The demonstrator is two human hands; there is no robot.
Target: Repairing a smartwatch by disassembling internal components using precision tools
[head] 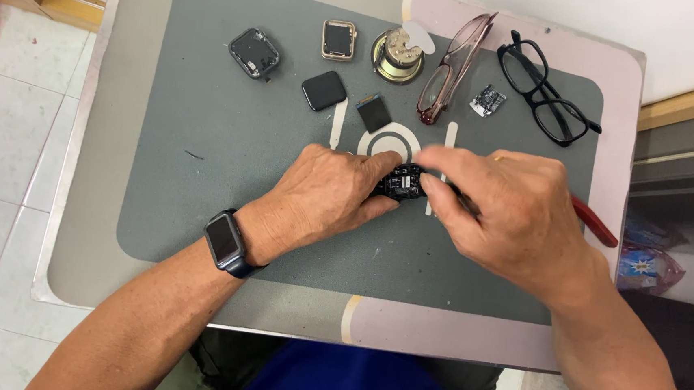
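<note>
My left hand [326, 198] grips a small black watch case [401, 182] from the left, over the middle of the grey work mat [205, 128]. A dark smartwatch [224, 240] sits on that wrist. From the right, my right hand [509, 210] meets the same case, fingers closed on a red-handled tool [597, 225] whose handle sticks out to the right. The tool's tip is hidden between my fingers.
Along the mat's far side lie an opened dark watch body [254, 52], a gold-edged watch case [338, 40], a black screen [323, 90], a small dark panel [374, 112], a round brass part [398, 56], a small chip [488, 100], brown glasses [454, 64] and black glasses [545, 91].
</note>
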